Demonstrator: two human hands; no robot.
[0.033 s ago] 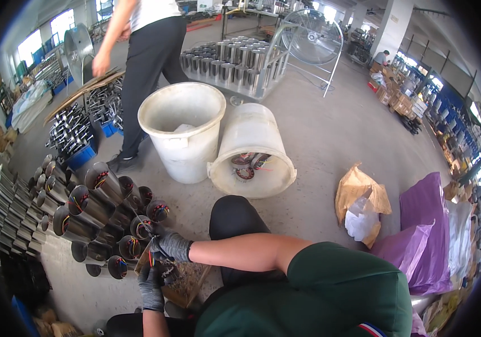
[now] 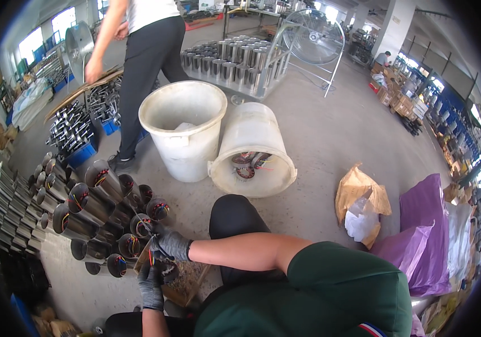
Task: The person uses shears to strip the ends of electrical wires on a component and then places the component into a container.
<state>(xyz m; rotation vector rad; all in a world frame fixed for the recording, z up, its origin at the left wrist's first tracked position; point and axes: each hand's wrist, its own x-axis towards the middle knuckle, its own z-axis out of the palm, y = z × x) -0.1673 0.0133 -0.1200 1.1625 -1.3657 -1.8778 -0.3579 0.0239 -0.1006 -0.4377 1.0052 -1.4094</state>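
Both my hands wear grey gloves and work close together beside the upright metal tubes. Thin coloured wires (image 2: 151,258) stand up between them. My left hand (image 2: 151,289), lower in the view, has its fingers closed at the base of these wires. My right hand (image 2: 170,246) reaches in from the right, just above it, with its fingers closed; what they grip is hidden and blurred. A dark wound motor stator (image 2: 169,273) shows partly beside my left hand, over a wooden box (image 2: 198,285) with scraps in it. Several tubes (image 2: 80,197) hold wound stators with coloured wire ends.
A white bucket (image 2: 181,137) stands ahead, and another white bucket (image 2: 251,135) lies tipped with stators inside. A person in dark trousers (image 2: 150,73) walks behind them. Brown paper (image 2: 361,194) and purple sacks (image 2: 420,241) lie right. A tube-laden cart (image 2: 257,90) stands farther back.
The walking person's lowered hand has shifted slightly down and left. My hands stay almost in place at the wires.
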